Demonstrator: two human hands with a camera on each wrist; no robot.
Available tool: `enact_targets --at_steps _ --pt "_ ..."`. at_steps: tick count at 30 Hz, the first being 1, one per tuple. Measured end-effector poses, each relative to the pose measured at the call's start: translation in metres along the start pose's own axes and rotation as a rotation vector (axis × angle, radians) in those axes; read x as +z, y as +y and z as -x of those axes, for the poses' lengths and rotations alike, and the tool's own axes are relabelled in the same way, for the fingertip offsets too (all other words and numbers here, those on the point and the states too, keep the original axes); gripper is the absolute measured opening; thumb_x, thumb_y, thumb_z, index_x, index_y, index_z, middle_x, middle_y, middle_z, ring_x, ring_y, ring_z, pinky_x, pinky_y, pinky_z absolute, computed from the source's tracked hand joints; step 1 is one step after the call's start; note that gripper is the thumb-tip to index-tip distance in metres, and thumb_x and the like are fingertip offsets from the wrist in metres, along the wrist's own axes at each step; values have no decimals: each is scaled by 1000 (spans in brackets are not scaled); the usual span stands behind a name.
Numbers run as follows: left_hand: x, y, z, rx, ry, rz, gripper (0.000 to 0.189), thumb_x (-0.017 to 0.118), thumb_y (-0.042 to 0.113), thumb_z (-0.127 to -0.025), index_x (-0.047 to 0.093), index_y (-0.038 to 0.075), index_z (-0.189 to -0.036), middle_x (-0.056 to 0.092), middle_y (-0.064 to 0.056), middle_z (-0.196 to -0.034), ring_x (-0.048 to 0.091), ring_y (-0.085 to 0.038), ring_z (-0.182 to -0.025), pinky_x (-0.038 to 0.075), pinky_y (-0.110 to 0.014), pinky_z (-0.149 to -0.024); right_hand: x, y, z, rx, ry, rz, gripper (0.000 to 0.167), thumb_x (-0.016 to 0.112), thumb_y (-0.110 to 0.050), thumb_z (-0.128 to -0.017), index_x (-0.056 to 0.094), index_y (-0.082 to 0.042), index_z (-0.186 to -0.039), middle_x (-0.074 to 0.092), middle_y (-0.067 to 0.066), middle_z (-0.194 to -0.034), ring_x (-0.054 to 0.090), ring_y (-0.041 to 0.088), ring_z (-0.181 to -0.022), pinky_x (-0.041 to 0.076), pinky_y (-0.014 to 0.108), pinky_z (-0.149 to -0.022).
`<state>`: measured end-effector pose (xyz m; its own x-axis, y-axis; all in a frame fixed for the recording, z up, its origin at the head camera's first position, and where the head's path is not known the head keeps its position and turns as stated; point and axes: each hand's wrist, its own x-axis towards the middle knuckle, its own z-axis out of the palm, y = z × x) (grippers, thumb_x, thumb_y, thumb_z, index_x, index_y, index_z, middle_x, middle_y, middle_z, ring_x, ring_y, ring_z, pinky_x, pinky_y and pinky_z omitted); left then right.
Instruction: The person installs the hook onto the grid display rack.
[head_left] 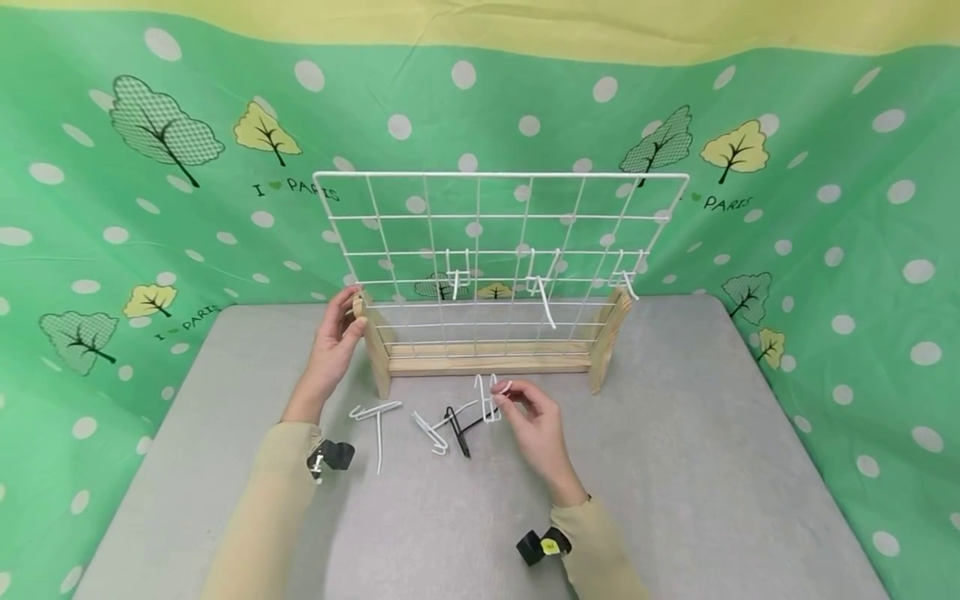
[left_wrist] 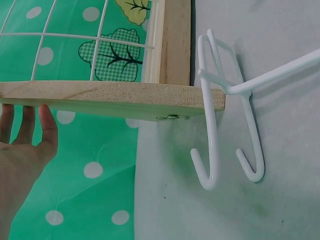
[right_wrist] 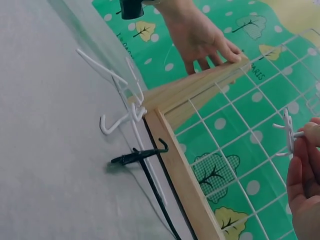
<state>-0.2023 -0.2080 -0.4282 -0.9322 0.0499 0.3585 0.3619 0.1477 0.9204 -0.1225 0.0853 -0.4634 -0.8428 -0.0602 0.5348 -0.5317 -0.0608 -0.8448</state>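
Observation:
A white wire grid (head_left: pixel 477 218) stands in a wooden stand (head_left: pixel 491 364). My left hand (head_left: pixel 333 343) holds the upper end of the stand's left side post (head_left: pixel 379 340), its fingers on the outer face in the left wrist view. In front of the grid, my right hand (head_left: pixel 537 423) pinches a white grid hook (head_left: pixel 487 400) by its arm between thumb and fingertips; the right wrist view shows this hook (right_wrist: pixel 289 132) apart from the grid. Three white hooks hang on the grid: one on the left (head_left: pixel 456 279), one in the middle (head_left: pixel 543 292), one on the right (head_left: pixel 626 282).
On the grey table (head_left: pixel 720 467), before the stand, lie a white hook (head_left: pixel 378 417), another white hook (head_left: pixel 431 432) and a black hook (head_left: pixel 458 432). A green dotted cloth (head_left: pixel 817 208) rises behind the table and along both sides.

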Motion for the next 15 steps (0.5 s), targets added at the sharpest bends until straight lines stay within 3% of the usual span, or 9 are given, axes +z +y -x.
enact_targets --at_steps 5,8,15 --pt "1 0 1 16 6 10 44 44 -8 -98 30 -8 -140 43 -17 -134 44 -18 -119 37 -22 -98 3 18 -1 -36 0 -46 13 60 20 -84 63 13 -94 61 26 -91 57 15 -85 47 22 -76" --pt "2 0 1 20 7 14 44 44 -8 -98 30 -8 -140 44 -12 -133 44 -20 -119 37 -22 -98 5 23 -2 -15 1 -88 10 62 15 -85 64 12 -95 61 26 -93 58 15 -89 49 22 -78" --pt "1 0 0 22 5 5 44 44 -8 -99 30 -8 -141 42 -20 -136 44 -15 -118 36 -23 -98 9 22 -4 -5 -13 -154 12 61 17 -84 63 15 -95 61 19 -98 57 15 -99 48 25 -89"
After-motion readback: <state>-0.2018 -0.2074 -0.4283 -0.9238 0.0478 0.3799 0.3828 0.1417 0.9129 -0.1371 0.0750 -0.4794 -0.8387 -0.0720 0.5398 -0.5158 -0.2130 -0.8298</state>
